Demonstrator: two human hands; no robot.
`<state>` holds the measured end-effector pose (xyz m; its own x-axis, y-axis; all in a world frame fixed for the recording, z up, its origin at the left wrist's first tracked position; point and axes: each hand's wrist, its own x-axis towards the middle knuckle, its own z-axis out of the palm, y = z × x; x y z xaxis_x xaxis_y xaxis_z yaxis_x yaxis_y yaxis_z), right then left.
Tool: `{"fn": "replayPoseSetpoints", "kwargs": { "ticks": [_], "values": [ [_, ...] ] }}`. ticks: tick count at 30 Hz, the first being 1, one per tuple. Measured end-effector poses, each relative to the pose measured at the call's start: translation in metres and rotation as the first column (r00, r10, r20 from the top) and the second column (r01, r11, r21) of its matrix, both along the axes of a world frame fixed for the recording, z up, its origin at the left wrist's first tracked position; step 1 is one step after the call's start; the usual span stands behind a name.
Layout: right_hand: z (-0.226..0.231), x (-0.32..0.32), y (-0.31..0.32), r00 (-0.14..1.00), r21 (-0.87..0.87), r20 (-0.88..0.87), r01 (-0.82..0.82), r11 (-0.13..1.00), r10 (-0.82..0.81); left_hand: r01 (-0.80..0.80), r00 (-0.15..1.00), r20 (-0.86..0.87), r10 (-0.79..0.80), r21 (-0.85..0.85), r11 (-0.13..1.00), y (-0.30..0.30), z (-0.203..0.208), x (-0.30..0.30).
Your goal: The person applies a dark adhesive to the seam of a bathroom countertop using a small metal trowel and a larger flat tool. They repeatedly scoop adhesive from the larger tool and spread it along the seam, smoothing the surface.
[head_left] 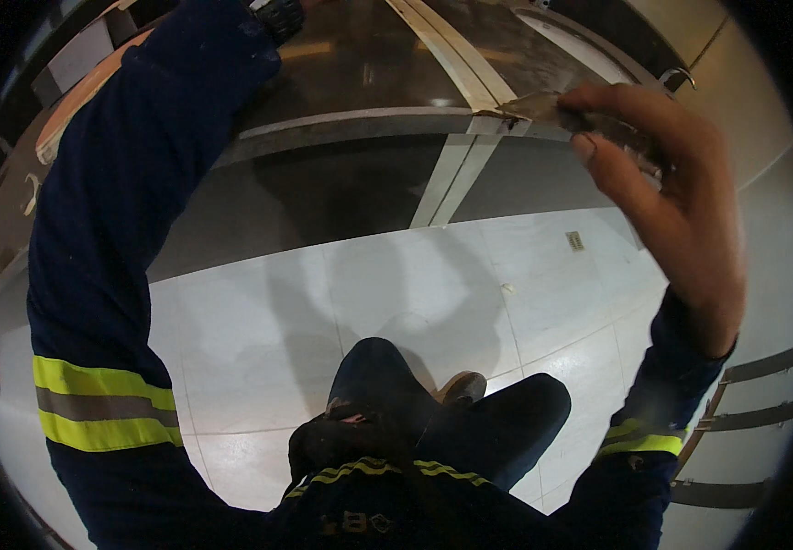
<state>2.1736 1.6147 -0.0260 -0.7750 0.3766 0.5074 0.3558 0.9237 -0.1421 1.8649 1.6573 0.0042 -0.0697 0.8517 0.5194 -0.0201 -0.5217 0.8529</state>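
Note:
My right hand (pixel 681 174) grips a putty knife (pixel 534 106) between thumb and fingers, and much of its handle is hidden in the palm. The blade's tip meets the front edge of a dark, glossy countertop (pixel 369 69), right at a seam. Strips of pale masking tape (pixel 447 50) run along both sides of that seam, over the top and down the dark front panel (pixel 341 179). My left arm (pixel 108 229) reaches forward over the counter's left part. A dark band (pixel 279 16) circles its wrist at the upper edge, and the left hand lies beyond the picture.
A sink basin (pixel 575 41) is set into the counter at the far right, near a curved metal faucet (pixel 681 77). Pale floor tiles (pixel 250 357) spread beneath, with a small drain grate (pixel 574 241). Dark slats on a frame (pixel 763 412) stand at the right.

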Motion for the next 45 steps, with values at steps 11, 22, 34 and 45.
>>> {"fn": "replayPoseSetpoints", "kwargs": {
  "ticks": [11,22,34,45],
  "values": [
    [-0.108,-0.024,-0.039,0.784,-0.136,-0.606,0.066,0.989,-0.136,-0.07,0.998,-0.003,0.069,-0.047,0.996,-0.011,0.005,-0.001],
    [-0.106,-0.043,-0.05,0.713,-0.102,-0.674,0.173,0.98,-0.196,-0.103,0.994,-0.035,0.102,-0.036,0.994,-0.001,0.002,0.001],
    [-0.016,-0.011,-0.021,0.982,0.291,-0.036,0.187,0.938,-0.185,-0.002,1.0,0.029,0.003,-0.032,0.999,-0.007,0.003,0.005],
    [0.014,-0.019,0.007,0.971,0.397,0.238,-0.068,0.915,-0.031,-0.101,0.995,-0.013,0.101,0.016,0.995,-0.001,0.001,0.0]
  ]
}}
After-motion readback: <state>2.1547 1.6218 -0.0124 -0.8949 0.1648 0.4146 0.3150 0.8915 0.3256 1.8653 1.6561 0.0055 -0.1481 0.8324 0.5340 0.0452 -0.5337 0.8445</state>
